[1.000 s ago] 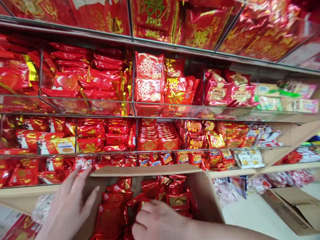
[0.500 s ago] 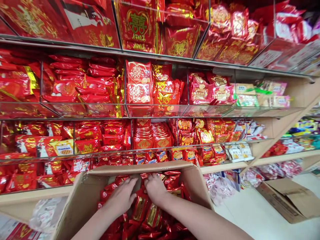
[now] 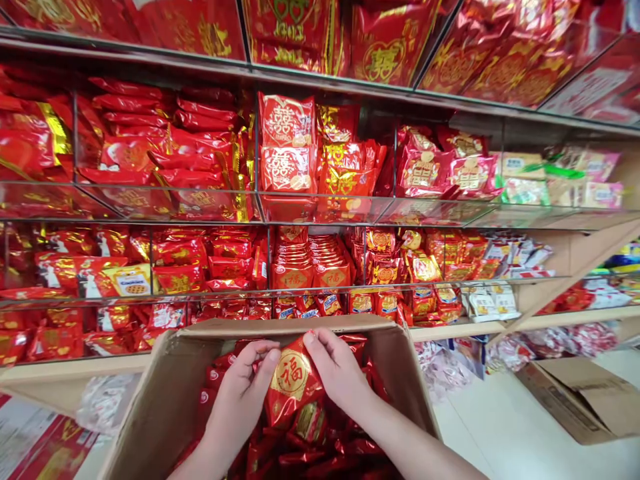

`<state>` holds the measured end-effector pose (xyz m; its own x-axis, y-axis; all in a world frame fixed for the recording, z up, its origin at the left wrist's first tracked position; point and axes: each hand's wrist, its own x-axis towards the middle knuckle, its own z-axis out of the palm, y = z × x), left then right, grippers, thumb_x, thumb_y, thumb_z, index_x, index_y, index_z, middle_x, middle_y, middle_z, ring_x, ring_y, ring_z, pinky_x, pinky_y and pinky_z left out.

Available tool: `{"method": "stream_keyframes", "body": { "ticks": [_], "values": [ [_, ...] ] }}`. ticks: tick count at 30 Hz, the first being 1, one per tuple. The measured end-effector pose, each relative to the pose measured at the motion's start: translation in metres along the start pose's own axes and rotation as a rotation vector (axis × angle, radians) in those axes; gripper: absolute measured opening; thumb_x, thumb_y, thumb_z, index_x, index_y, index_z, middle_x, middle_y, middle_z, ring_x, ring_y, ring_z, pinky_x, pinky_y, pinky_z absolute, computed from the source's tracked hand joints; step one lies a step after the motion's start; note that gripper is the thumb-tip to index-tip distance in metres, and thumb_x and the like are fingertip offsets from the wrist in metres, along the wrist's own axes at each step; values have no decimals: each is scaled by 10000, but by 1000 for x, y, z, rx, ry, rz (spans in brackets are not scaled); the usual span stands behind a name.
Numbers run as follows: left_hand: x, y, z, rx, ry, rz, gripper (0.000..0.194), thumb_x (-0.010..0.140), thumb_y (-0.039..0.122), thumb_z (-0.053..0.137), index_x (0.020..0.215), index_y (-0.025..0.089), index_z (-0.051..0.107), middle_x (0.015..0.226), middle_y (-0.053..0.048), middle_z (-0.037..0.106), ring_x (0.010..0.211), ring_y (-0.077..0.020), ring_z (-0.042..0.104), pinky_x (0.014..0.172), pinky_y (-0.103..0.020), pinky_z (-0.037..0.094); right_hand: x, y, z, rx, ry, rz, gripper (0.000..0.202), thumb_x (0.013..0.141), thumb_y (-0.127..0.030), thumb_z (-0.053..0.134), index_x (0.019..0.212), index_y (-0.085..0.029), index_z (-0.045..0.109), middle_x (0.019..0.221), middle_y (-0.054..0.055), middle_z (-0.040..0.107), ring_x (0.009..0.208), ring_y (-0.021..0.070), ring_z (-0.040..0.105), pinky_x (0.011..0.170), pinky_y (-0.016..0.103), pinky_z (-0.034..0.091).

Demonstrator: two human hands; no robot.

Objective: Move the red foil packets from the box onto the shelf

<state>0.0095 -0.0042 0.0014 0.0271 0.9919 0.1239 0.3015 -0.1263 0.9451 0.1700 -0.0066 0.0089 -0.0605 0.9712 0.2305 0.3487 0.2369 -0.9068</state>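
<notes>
The shiny red packet (image 3: 293, 383) has "福" in a gold ring — it stands tilted, top leaning right, over the open box (image 3: 133, 413). The right hand (image 3: 337, 370) pinches its top corner; the left hand (image 3: 245, 393) holds its left edge. Behind, a yellow pack (image 3: 131, 281) says "Cookies".

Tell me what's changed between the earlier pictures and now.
The left hand has moved right, from the box's left edge to over its contents. Both it and the right hand now hold up a red packet. The open box and shelf packets look unchanged.
</notes>
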Motion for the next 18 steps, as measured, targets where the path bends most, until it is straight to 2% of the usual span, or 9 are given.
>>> {"method": "stream_keyframes", "body": {
  "ticks": [4, 8, 10, 13, 15, 17, 18],
  "values": [
    [-1, 4, 9, 6, 176, 61, 287, 801, 417, 454, 1008, 224, 501, 885, -27, 604, 789, -166, 582, 704, -286, 477, 0, 3, 0, -44, 81, -13, 301, 874, -389, 344, 637, -207, 385, 577, -40, 427, 542, 106, 390, 539, 217, 319],
    [1, 6, 10, 7, 219, 97, 293, 790, 389, 479, 1034, 226, 481, 652, 36, 556, 555, -119, 510, 555, -232, 449, -4, 2, 1, -95, 121, -44, 271, 884, -357, 321, 674, -211, 413, 585, -28, 453, 539, 116, 400, 554, 232, 317],
    [0, 8, 11, -28, 238, 72, 336, 778, 404, 489, 1069, 240, 456, 575, 64, 516, 507, -115, 478, 506, -214, 432, -6, 2, 3, -76, 132, -43, 275, 884, -355, 317, 666, -213, 406, 586, -28, 446, 540, 117, 399, 549, 232, 316],
    [-6, 15, 15, -81, 248, -89, 341, 782, 473, 430, 1046, 258, 453, 591, 58, 534, 545, -134, 524, 517, -225, 465, -6, 3, 5, 0, 185, -13, 287, 883, -367, 316, 647, -216, 382, 570, -36, 414, 528, 114, 385, 528, 228, 318],
    [-11, 19, 19, -72, 231, -229, 358, 785, 517, 379, 998, 247, 480, 610, 43, 550, 478, -140, 513, 432, -241, 460, -5, 4, 5, 53, 220, 12, 292, 881, -375, 319, 645, -215, 383, 572, -37, 413, 535, 114, 394, 533, 228, 335],
    [-15, 20, 20, -39, 217, -346, 391, 781, 544, 359, 989, 241, 490, 621, 34, 550, 406, -137, 473, 328, -247, 417, -4, 4, 3, 107, 195, 20, 278, 873, -374, 348, 656, -212, 409, 593, -32, 445, 562, 116, 429, 559, 231, 365],
    [-16, 19, 19, -15, 204, -361, 389, 782, 546, 357, 984, 243, 491, 610, 36, 539, 395, -137, 464, 308, -246, 401, -4, 3, 1, 156, 143, 18, 243, 863, -367, 381, 688, -210, 439, 623, -27, 479, 591, 119, 460, 583, 234, 387]
  ]
}}
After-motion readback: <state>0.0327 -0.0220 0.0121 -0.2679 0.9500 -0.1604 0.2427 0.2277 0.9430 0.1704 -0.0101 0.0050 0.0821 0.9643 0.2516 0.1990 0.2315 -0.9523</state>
